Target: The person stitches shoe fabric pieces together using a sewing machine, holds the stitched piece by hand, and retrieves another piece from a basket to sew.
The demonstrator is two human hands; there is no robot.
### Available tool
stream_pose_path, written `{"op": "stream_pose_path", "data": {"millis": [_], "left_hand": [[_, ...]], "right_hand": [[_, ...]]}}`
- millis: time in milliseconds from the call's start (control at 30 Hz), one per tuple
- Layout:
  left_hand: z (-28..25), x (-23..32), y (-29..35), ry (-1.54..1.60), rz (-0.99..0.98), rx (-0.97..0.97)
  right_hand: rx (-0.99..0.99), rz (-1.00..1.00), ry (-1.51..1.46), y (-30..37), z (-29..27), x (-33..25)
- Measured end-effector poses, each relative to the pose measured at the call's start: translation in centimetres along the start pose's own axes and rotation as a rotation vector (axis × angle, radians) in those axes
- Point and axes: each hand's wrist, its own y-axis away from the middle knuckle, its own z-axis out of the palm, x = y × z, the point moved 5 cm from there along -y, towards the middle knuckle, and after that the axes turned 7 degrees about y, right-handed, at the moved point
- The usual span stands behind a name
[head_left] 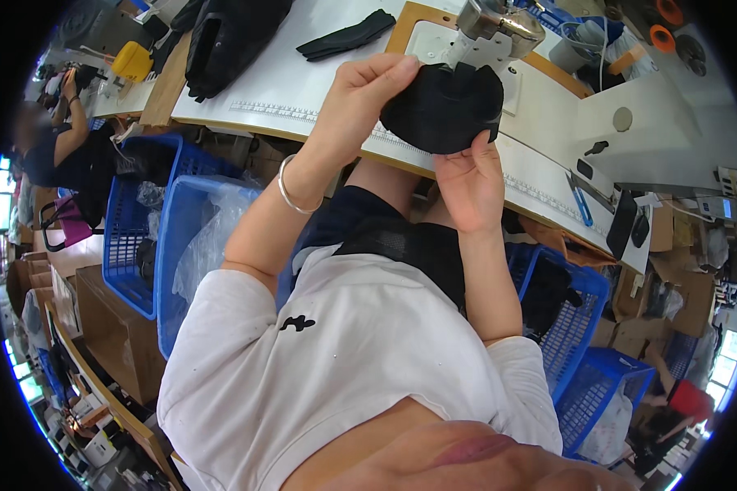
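A rounded black fabric piece (pixel 444 110) is held up over the near edge of the white sewing table, just in front of the sewing machine head (pixel 499 29). My left hand (pixel 364 94) pinches its upper left edge between thumb and fingers. At its lower right edge, my right hand (pixel 472 184) grips it with the thumb on top and the other fingers partly hidden beneath. The far edge of the fabric overlaps the presser foot area; whether it lies under the foot I cannot tell.
A folded black cloth strip (pixel 348 35) and a black bag-like bundle (pixel 229 45) lie on the table's left. Blue scissors-like snips (pixel 582 206) rest at the right. Blue plastic crates (pixel 168 270) stand either side of my legs. A co-worker (pixel 58 147) sits at far left.
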Motion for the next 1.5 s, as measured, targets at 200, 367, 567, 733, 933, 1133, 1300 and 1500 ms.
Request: {"op": "stream_pose_path", "data": {"millis": [200, 367, 567, 733, 933, 1133, 1300, 1500], "left_hand": [[0.3, 2.9, -0.9, -0.331, 0.192, -0.118], [0.7, 3.0, -1.2, -0.472, 0.141, -0.143], [-1.2, 1.5, -1.6, -0.304, 0.012, -0.037], [-0.1, 1.4, -0.9, -0.320, 0.021, -0.030], [0.6, 0.0, -0.8, -0.248, 0.204, 0.034], [2.2, -1.5, -1.0, -0.124, -0.100, 0.010], [3.4, -1.1, -1.6, -0.279, 0.090, -0.071], [4.8, 0.2, -2.2, -0.348, 0.150, -0.141]], "right_hand": [[-0.016, -0.005, 0.044, -0.2, 0.7, 0.5], [0.036, 0.002, 0.193, -0.2, 1.0, 0.0], [0.162, 0.193, 1.250, 1.2, 1.0, -5.9], [0.146, -0.828, 1.749, -0.3, 9.1, -7.7], [-0.206, -0.543, 1.164, -2.3, 5.7, -5.2], [-0.178, -0.541, 1.091, -2.6, 3.2, -6.2], [-0.126, -0.617, 1.241, -1.8, 2.6, -8.0], [-0.038, -0.640, 1.329, -1.2, 3.0, -8.8]]}}
